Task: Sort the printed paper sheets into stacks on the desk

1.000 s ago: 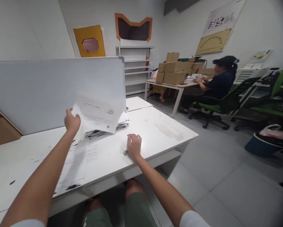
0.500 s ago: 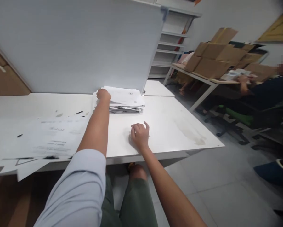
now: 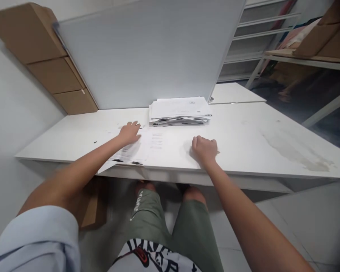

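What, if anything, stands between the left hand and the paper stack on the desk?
Nothing visible blocks it. The left hand is over loose printed sheets, left of the paper stack, with flat paper and white desktop between. The right hand is off that path, nearer the front edge.

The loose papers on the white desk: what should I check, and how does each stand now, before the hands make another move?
1. Left hand above the loose papers: ok; whether it touches them, cannot tell.
2. Loose papers all within the desk: not ok, one corner juts past the front edge.
3. Paper stack resting on the desk: ok.
4. Stack edges neatly aligned: not ok, uneven.
5. Right hand free: cannot tell, its curled fingers hide the palm.
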`<state>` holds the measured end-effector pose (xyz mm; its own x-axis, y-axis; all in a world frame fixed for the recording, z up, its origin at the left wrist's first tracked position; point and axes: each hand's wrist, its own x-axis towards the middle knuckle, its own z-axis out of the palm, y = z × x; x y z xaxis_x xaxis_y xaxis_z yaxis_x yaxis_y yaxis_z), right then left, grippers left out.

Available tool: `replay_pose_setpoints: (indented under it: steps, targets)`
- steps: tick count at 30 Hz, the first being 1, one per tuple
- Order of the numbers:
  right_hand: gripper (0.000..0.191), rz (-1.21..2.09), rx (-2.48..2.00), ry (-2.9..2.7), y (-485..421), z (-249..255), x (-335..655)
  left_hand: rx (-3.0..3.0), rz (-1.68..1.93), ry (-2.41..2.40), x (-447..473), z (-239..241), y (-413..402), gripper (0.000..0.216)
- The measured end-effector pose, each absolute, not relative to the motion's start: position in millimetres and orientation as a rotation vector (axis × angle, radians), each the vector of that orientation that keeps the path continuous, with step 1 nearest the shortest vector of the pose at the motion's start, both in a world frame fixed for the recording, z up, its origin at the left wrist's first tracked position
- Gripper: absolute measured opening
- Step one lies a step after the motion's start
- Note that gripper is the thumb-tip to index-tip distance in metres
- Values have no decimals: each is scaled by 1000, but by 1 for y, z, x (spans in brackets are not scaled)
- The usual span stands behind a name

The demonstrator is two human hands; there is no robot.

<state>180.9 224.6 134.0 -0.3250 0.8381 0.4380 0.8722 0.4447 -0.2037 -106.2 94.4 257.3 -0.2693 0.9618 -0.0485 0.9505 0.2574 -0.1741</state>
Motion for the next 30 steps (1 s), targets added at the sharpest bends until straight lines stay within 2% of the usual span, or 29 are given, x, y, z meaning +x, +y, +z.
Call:
replay_pose_setpoints:
  steps: [2,5,7,10,12,17,24,27,30]
  targets:
    - [39,-66,-1378,-2216,223,134,182,-1972,390,-2598,-122,241,54,89]
    - [40,-54,-1279,-2197,220,135,186,-2149,336,-2620,-132,223,9,95]
    - [40,-65,-1264,-2148,218,135,189,-2180,263,-2552,-132,218,-9,83]
    - [39,-55,-1317,-2014,216,133,193,-2188,176,-2411,-127,221,-19,45]
    - [40,-4,-1384,-1914,217,131,195,-2146,170,-2287,-119,227,-16,33]
    - [37,208,-1570,-1875,219,135,197,-2101,73,-1933,-66,221,24,30]
    - [33,214,-1482,-2134,218,149,198,-2518,-134,-1324,28,158,109,24]
    - [31,187,-1452,-2135,221,150,195,-2494,-355,-1242,44,142,128,26]
    - [30,194,-1428,-2081,225,149,194,-2405,-423,-1286,50,133,124,23]
